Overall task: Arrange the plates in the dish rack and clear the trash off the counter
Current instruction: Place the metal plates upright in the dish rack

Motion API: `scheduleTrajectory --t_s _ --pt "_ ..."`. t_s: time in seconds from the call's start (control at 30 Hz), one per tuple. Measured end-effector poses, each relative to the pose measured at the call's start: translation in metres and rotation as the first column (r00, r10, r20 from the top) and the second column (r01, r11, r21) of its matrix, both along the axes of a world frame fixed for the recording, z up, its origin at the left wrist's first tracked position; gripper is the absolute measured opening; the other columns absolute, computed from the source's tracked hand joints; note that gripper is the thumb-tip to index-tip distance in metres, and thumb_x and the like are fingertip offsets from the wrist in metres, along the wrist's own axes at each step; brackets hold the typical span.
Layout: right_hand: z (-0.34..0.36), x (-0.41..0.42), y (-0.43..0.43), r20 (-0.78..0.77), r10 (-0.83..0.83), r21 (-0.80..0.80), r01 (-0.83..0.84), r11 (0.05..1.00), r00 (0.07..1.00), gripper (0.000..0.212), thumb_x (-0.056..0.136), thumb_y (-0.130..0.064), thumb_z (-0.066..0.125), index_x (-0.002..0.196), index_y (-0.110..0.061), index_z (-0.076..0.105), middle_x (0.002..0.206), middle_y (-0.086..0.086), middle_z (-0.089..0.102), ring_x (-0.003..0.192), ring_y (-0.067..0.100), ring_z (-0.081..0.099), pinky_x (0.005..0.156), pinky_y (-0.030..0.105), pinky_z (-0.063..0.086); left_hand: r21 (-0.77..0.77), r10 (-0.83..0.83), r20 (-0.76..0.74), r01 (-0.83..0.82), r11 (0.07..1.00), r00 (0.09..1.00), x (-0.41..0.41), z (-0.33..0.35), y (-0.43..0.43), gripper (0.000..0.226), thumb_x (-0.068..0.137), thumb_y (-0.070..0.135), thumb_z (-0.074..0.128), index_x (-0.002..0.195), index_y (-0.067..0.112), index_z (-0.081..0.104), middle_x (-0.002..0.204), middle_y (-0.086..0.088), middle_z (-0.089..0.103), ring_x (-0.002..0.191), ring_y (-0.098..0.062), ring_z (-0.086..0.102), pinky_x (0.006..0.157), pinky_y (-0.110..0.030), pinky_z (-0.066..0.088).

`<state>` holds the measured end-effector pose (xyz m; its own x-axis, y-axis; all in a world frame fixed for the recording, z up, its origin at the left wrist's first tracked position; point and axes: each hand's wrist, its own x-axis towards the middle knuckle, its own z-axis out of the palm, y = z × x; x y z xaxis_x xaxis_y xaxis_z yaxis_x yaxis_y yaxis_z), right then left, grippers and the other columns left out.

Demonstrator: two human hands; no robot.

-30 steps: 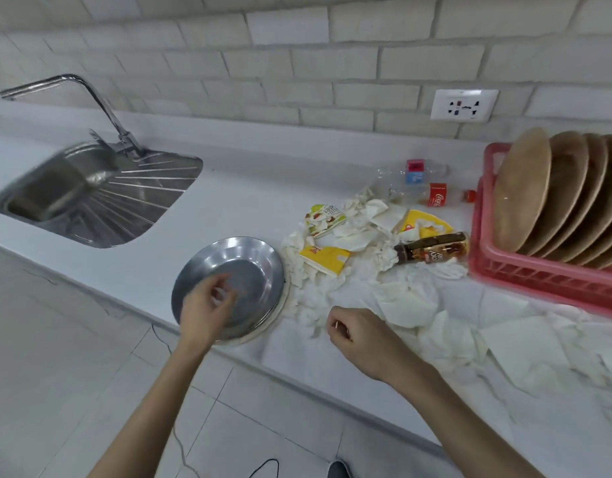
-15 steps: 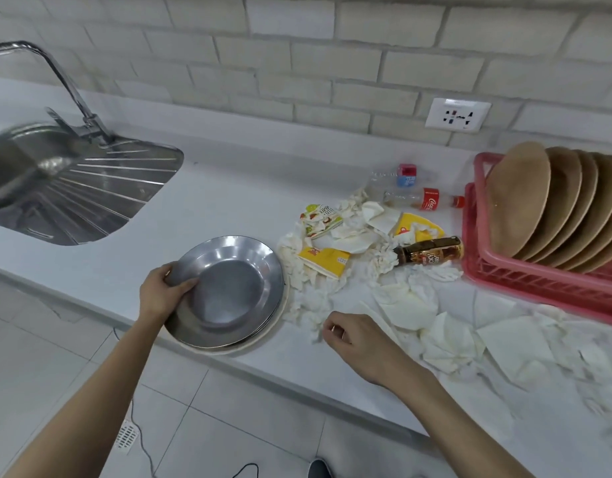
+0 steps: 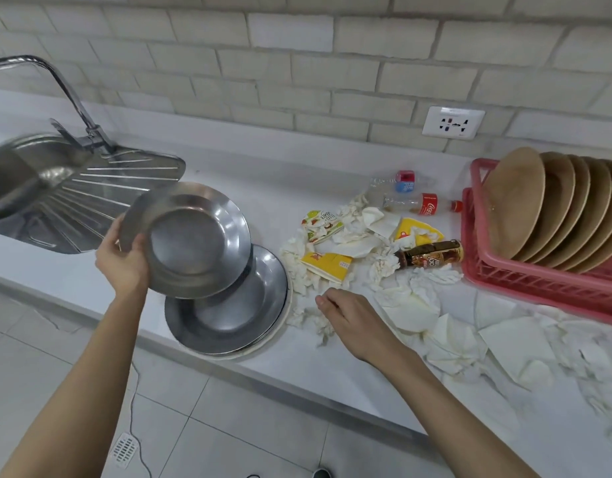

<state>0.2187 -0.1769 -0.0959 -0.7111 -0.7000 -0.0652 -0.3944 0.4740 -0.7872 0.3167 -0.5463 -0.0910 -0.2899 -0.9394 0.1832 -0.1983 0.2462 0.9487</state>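
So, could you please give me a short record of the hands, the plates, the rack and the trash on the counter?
left hand: grips the rim of a steel plate, tilted above the stack
right hand: by the tissues on the counter, fingers curled; cannot tell whether it holds anything
stack: steel plates at the counter's front edge
dish rack: pink, at right, holds brown plates on edge
trash: tissues, yellow cartons, brown bottle, cola bottle, between stack and rack

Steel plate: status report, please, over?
Left hand grips steel plate, held above stack. Right hand loosely curled, nothing seen in it. Trash pile lies between plate and pink rack.
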Motion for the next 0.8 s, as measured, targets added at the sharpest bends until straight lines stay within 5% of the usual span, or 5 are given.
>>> scheduleTrajectory --t_s 0.2,0.3,0.4,0.7,0.8 --pt "0.003 -0.007 0.009 0.008 -0.037 -0.009 0.037 0.999 0.999 0.037 0.103 -0.042 0.041 0.070 -0.023 0.041 0.067 -0.008 0.045 0.061 0.007 0.042 0.060 0.028 0.034 0.030 -0.079 0.008 0.079 0.996 0.997 -0.024 0.007 0.002 0.051 0.081 0.016 0.062 0.131 0.023 0.063 0.124 0.008 0.068 0.116 -0.009 0.063 0.106 -0.034 0.048" --pt "0.004 -0.017 0.021 0.090 -0.141 -0.032 0.145 0.989 0.986 0.022 0.101 -0.042 0.046 0.103 -0.025 0.060 0.092 -0.006 0.060 0.079 0.003 0.055 0.074 0.027 0.047 0.068 -0.183 0.033 0.181 0.981 0.982 -0.041 0.005 0.048 0.050 0.084 0.025 0.068 0.133 0.024 0.061 0.130 0.007 0.065 0.122 -0.011 0.059 0.109 -0.037 0.045" --pt "0.010 -0.029 0.045 0.295 -0.297 -0.108 0.341 0.934 0.908 0.040 0.100 -0.043 0.048 0.138 -0.031 0.046 0.115 -0.009 0.057 0.105 0.008 0.058 0.093 0.038 0.052 0.103 -0.348 -0.008 0.347 0.932 0.938 -0.066 0.002 0.121 0.050 0.093 0.016 0.066 0.141 0.019 0.053 0.140 0.006 0.056 0.131 -0.010 0.050 0.110 -0.025 0.037" --pt "0.054 -0.057 0.171 0.271 -0.485 -0.355 0.554 0.753 0.832 0.047 0.098 -0.021 0.053 0.142 -0.037 0.045 0.130 -0.020 0.061 0.122 0.000 0.055 0.107 0.036 0.043 0.395 -0.602 -0.175 0.616 0.681 0.779 -0.119 -0.018 0.307 0.048 0.091 0.009 0.065 0.132 0.034 0.060 0.128 0.007 0.066 0.120 -0.018 0.061 0.104 -0.043 0.048" --pt "0.067 -0.061 0.224 0.287 -0.520 -0.263 0.588 0.765 0.804 0.068 0.092 -0.016 0.063 0.150 -0.036 0.034 0.144 -0.024 0.043 0.132 -0.002 0.041 0.114 0.030 0.032 0.548 -0.642 -0.262 0.659 0.516 0.720 -0.113 -0.020 0.371 0.034 0.092 0.007 0.063 0.119 0.028 0.066 0.117 -0.006 0.071 0.098 -0.019 0.069 0.079 -0.030 0.057"
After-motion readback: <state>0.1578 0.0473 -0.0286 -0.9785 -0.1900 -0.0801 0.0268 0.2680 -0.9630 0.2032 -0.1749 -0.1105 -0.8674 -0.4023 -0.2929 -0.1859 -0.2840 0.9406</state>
